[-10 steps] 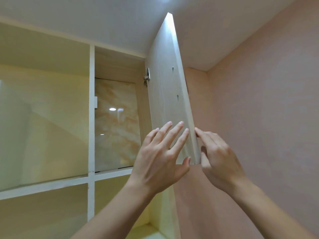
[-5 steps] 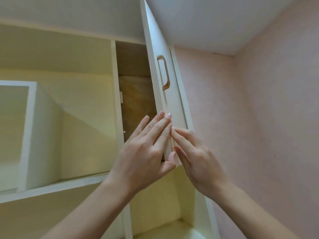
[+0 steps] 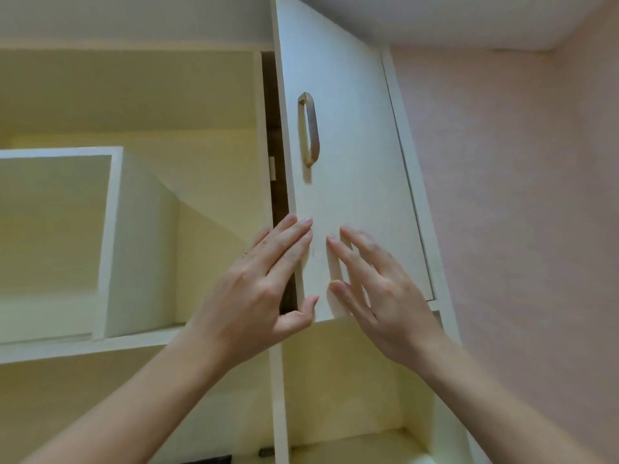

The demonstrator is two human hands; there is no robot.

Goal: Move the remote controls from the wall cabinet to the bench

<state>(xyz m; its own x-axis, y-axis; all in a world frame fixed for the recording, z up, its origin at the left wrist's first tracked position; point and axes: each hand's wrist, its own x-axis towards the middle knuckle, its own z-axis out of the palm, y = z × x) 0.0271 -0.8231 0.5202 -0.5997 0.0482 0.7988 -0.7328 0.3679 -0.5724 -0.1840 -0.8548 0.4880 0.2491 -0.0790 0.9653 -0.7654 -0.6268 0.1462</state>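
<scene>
The white wall cabinet door [image 3: 351,135] with a metal handle [image 3: 310,128] stands almost closed, a narrow dark gap left at its left edge. My left hand [image 3: 264,289] lies flat against the door's lower left corner, fingers apart, thumb under the bottom edge. My right hand [image 3: 375,283] presses flat on the door's lower part, fingers spread. Neither hand holds anything. No remote control is clearly visible; small dark objects [image 3: 214,459] show at the bottom edge, too cut off to identify.
Open cream shelves [image 3: 134,339] fill the left and lower part of the cabinet, with a white box divider [image 3: 110,236] on the left. A pink wall [image 3: 519,229] runs along the right. The ceiling [image 3: 435,18] is above.
The cabinet door has swung from wide open to nearly closed, pushed by both hands. Its front face and handle now show. My hands moved from the door's edge onto its front.
</scene>
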